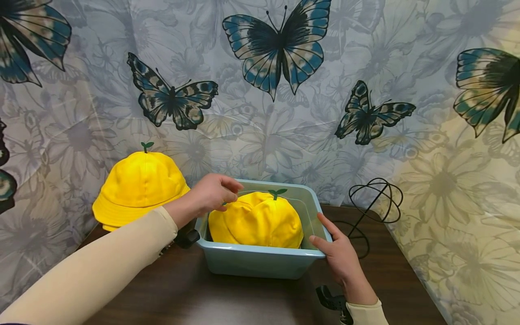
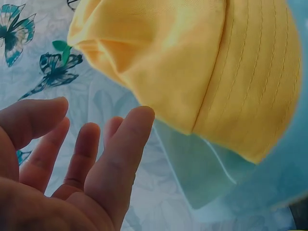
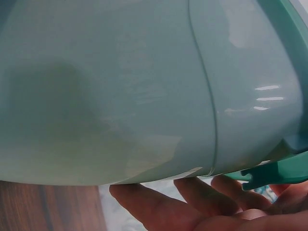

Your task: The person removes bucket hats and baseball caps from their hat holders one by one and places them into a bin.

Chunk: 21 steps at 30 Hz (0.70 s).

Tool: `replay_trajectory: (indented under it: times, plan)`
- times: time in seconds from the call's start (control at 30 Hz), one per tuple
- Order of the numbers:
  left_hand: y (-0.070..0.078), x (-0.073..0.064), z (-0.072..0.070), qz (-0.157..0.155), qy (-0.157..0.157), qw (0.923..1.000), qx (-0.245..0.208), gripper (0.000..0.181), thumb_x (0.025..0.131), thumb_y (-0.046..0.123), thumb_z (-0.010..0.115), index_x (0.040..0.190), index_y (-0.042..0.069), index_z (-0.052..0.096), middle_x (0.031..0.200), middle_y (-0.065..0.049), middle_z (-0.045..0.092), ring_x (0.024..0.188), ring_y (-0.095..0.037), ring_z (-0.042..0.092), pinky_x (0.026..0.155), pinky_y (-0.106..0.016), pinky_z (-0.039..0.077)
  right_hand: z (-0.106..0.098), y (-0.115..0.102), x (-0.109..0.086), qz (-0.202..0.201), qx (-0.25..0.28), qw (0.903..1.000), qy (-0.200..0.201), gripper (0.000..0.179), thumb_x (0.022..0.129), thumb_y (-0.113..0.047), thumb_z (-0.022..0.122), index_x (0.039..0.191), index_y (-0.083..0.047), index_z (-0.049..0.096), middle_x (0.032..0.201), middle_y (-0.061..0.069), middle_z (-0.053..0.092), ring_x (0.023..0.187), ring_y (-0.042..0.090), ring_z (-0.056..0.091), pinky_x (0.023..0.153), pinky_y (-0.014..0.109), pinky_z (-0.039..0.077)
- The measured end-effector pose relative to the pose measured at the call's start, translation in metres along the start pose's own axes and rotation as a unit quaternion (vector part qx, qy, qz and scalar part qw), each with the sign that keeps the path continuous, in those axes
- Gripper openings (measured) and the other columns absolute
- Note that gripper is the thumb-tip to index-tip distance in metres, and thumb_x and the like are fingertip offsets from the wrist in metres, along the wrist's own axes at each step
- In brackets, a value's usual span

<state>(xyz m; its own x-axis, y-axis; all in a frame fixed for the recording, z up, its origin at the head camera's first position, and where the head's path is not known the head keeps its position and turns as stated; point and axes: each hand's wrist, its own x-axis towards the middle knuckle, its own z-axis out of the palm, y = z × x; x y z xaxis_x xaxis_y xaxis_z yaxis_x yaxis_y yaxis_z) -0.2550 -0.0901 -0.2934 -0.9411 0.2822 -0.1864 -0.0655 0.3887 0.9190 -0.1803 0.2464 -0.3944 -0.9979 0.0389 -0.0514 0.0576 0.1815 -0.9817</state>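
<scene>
A yellow hat (image 1: 260, 221) with a green sprout on top sits in a light blue plastic basin (image 1: 260, 264). My left hand (image 1: 213, 192) is over the basin's left rim, beside that hat. In the left wrist view its fingers (image 2: 118, 163) are loosely bent, with nothing between them and the hat's stitched brim (image 2: 255, 72) to their right. At the basin's right side my right hand (image 1: 343, 257) grips the rim. The right wrist view has the basin wall (image 3: 120, 96) filling most of the picture, with the fingertips (image 3: 139, 195) right at its edge.
A second yellow sprout hat (image 1: 142, 185) stands to the left of the basin, partly behind my left forearm. To the right, a black wire stand (image 1: 361, 219) is on the dark wooden table (image 1: 260, 302). Behind hangs a butterfly-patterned cloth (image 1: 268, 140).
</scene>
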Motion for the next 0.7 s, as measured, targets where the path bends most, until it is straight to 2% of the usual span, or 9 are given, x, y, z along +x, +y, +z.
replay_trajectory:
  times: [0.33, 0.43, 0.5, 0.57, 0.63, 0.7]
  plan:
    - [0.001, -0.012, -0.017, 0.003, -0.004, 0.9998, 0.021, 0.04, 0.093, 0.003, 0.068, 0.132, 0.009, 0.065, 0.132, -0.011, 0.056, 0.116, -0.033, 0.057, 0.089, -0.05, 0.053, 0.0, 0.001, 0.001, 0.0, 0.004, 1.0, 0.002, 0.073, 0.093, -0.014, 0.07, 0.157, -0.019, 0.034, 0.159, 0.016, 0.025, 0.116, 0.034, 0.049, 0.079, 0.033, 0.055]
    - [0.0, -0.016, -0.023, 0.008, -0.007, 0.9988, 0.048, 0.044, 0.093, 0.006, 0.07, 0.136, 0.011, 0.063, 0.135, -0.012, 0.054, 0.116, -0.033, 0.058, 0.089, -0.051, 0.053, 0.0, 0.002, 0.001, -0.002, 0.007, 1.0, 0.001, 0.074, 0.093, -0.014, 0.07, 0.157, -0.019, 0.034, 0.159, 0.016, 0.025, 0.115, 0.033, 0.049, 0.079, 0.033, 0.055]
    - [-0.001, -0.02, -0.027, 0.021, -0.002, 0.9947, 0.101, 0.048, 0.092, 0.011, 0.072, 0.138, 0.014, 0.061, 0.137, -0.011, 0.053, 0.114, -0.031, 0.058, 0.088, -0.047, 0.054, 0.0, 0.002, 0.001, -0.002, 0.009, 1.0, 0.0, 0.074, 0.093, -0.013, 0.07, 0.157, -0.018, 0.034, 0.159, 0.016, 0.025, 0.115, 0.033, 0.05, 0.08, 0.033, 0.055]
    - [-0.003, -0.024, -0.031, 0.045, 0.008, 0.9828, 0.179, 0.052, 0.091, 0.014, 0.074, 0.141, 0.015, 0.059, 0.139, -0.012, 0.051, 0.113, -0.031, 0.057, 0.087, -0.044, 0.054, 0.0, 0.002, 0.001, -0.002, 0.011, 0.9999, -0.001, 0.074, 0.093, -0.013, 0.07, 0.157, -0.018, 0.034, 0.159, 0.016, 0.026, 0.114, 0.032, 0.05, 0.08, 0.033, 0.055]
    - [-0.006, -0.03, -0.035, 0.071, 0.026, 0.9637, 0.256, 0.057, 0.09, 0.017, 0.075, 0.144, 0.015, 0.056, 0.141, -0.013, 0.049, 0.113, -0.031, 0.055, 0.088, -0.045, 0.053, 0.0, 0.002, 0.001, -0.002, 0.013, 0.9999, -0.003, 0.074, 0.094, -0.013, 0.07, 0.157, -0.018, 0.033, 0.159, 0.016, 0.025, 0.114, 0.032, 0.05, 0.08, 0.033, 0.055]
    - [-0.011, -0.035, -0.039, 0.095, 0.047, 0.9445, 0.311, 0.063, 0.089, 0.02, 0.077, 0.147, 0.014, 0.052, 0.144, -0.015, 0.044, 0.118, -0.034, 0.052, 0.092, -0.049, 0.051, 0.0, 0.001, 0.001, -0.001, 0.013, 0.9999, -0.004, 0.074, 0.094, -0.013, 0.07, 0.157, -0.018, 0.033, 0.159, 0.016, 0.025, 0.115, 0.032, 0.05, 0.08, 0.032, 0.055]
